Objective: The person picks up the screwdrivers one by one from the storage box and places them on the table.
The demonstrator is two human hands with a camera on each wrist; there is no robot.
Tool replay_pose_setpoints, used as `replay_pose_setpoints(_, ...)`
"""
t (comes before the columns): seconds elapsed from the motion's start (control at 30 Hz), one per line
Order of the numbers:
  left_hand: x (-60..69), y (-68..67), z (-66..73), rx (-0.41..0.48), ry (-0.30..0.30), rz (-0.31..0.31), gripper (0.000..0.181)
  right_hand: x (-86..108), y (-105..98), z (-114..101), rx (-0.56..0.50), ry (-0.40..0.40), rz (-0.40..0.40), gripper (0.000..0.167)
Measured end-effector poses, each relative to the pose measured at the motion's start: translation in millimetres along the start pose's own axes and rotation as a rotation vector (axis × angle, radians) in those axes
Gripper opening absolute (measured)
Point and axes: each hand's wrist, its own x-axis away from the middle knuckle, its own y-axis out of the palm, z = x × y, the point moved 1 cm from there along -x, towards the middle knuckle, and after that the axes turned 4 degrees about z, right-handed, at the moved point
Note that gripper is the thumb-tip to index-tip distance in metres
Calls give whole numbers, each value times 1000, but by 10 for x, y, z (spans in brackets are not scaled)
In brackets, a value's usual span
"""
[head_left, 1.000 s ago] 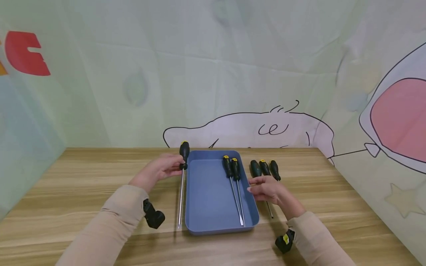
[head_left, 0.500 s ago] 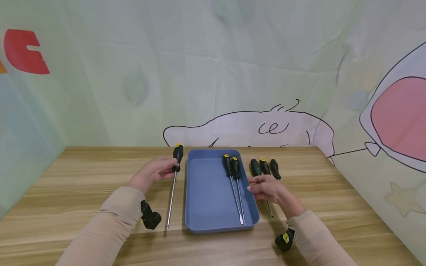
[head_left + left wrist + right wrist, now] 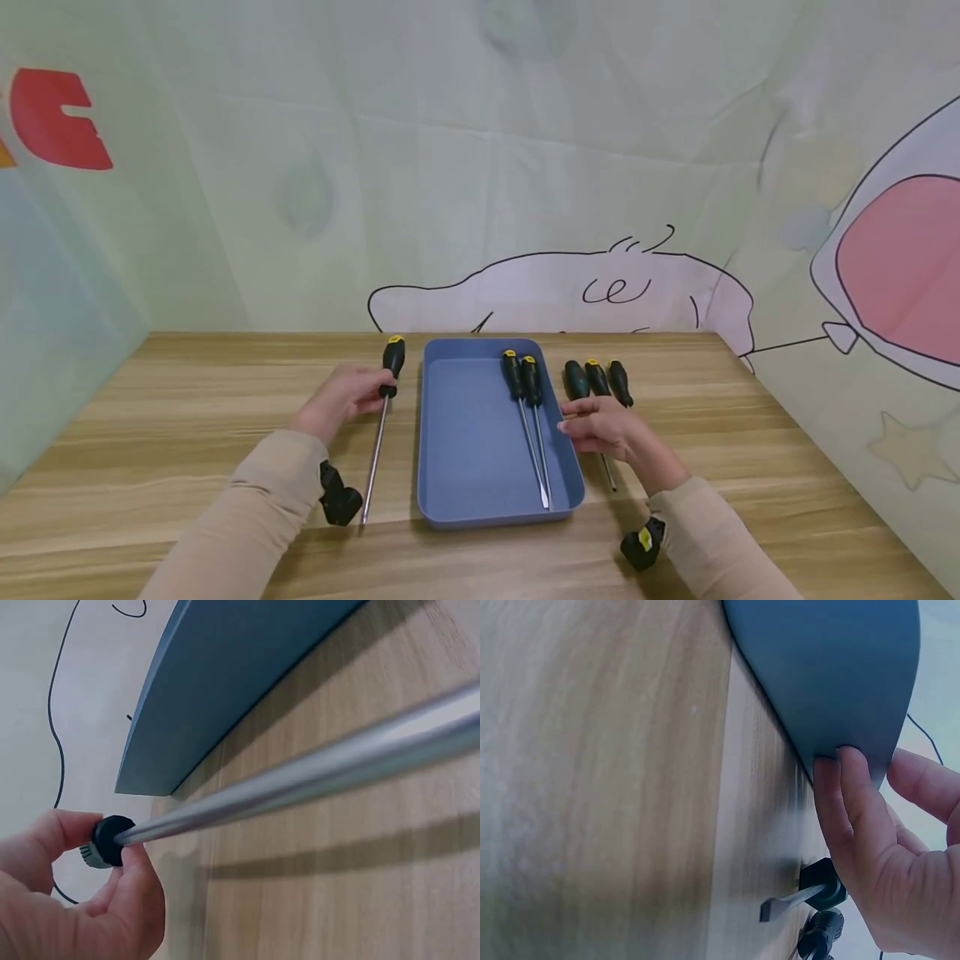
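Note:
My left hand pinches a long screwdriver at the lower end of its black, yellow-capped handle. Its steel shaft slants toward me over the table, left of the blue tray; the left wrist view shows its shadow on the wood. Inside the tray, on the right side, two screwdrivers lie side by side with their handles away from me. My right hand rests its fingertips against the tray's outer right wall, seen as the blue wall in the right wrist view.
Right of the tray lie a dark green-handled screwdriver, a yellow-capped screwdriver and a smaller black-handled one, partly hidden by my right hand. A printed cloth backdrop rises behind the wooden table.
My left hand has carried the screwdriver left, away from the tray's side, and slightly toward me, with its tip swinging left. The right hand and tray have stayed put.

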Motion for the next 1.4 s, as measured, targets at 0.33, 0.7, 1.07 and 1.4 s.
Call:
replay_pose_setpoints(0.33,10,-1,-93,-85,82,79,39,10,5,-1,31,-7,5,48)
replay_pose_setpoints(0.7,51,30,-134,-179,172,166,37,24,20,-11,27,-10,-4,48)
replay_pose_setpoints(1.07,59,63,-152,-290,184,235,33,16,29,-13,18,-15,-6,48)
replay_pose_setpoints(1.4,69,39,-154,-268,193,214,38,7,15,7,15,-18,-13,50)
